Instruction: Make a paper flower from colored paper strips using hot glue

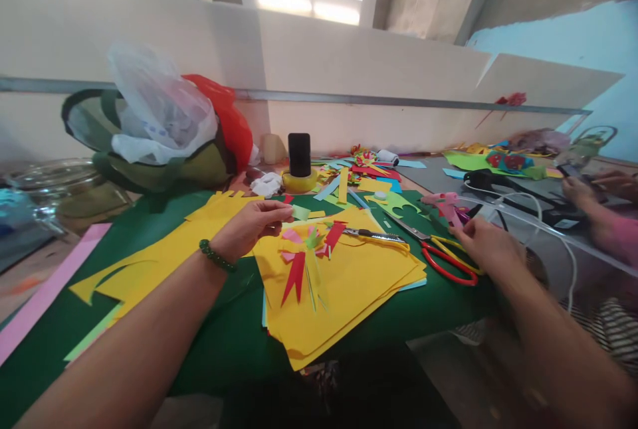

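Note:
My left hand (256,222), with a green bead bracelet at the wrist, pinches a small light green piece of paper (300,212). Below it, a paper flower with pink petals, a green centre and red ribbon tails (298,276) lies on a stack of yellow sheets (349,303). Off to the right, my right hand (486,243) is closed round the handle of a pink glue gun (445,200). Scissors with red and yellow handles (448,263) lie open beside that hand. A craft knife (373,236) rests at the stack's upper edge.
Cut yellow paper (169,250) and a pink strip (54,289) cover the left side. A phone (300,155) stands on a yellow tape roll (299,180). Behind are paper scraps (343,184) and a bag (199,170). At right, another person's hand (578,188) holds a phone near a white cable (541,213).

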`<state>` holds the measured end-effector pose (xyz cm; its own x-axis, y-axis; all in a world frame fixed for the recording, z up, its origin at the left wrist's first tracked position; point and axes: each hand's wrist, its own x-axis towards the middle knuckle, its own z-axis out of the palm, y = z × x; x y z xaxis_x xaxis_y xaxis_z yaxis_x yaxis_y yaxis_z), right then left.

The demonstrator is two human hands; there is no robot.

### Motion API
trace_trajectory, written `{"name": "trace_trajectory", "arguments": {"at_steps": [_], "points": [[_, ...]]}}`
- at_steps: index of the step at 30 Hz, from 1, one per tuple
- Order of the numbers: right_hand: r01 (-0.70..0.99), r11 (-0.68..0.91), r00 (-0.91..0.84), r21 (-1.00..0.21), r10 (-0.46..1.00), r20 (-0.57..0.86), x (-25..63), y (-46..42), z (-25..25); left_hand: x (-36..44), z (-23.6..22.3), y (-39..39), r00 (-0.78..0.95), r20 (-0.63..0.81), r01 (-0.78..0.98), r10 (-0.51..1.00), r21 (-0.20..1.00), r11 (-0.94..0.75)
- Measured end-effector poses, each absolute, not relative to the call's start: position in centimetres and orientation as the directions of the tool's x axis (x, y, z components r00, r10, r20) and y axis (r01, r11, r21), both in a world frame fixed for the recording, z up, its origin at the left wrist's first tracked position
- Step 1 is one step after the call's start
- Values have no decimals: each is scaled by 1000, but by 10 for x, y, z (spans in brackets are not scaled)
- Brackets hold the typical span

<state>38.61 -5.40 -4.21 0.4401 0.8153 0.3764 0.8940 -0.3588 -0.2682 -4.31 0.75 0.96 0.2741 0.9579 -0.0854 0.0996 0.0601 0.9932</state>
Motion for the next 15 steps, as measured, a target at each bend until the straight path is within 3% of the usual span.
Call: {"name": "trace_trajectory", "arguments": {"at_steps": [2,3,5,8,11,15], "points": [[879,-367,462,-305,813,354,357,-67,-31,-40,9,7,269,-82,72,960,995,65],[886,-277,412,-372,837,360,339,-71,-23,-39,8,6,266,-81,49,961,996,70],[832,54,188,-552,909,373,301,-74,-7,-35,6,5,251,-66,-2,966,998,69],[592,360,-129,-721,925,356,240,-60,12,-30,4,2,216,-18,-54,976,998,31],[379,403,-289,-833,907,307,188,-27,17,-27,3,-1,208,33,-68,978,997,-19],[195,345,-285,-918,916,284,151,13,17,-27,4,-3,211,61,-66,976,997,-48]]}}
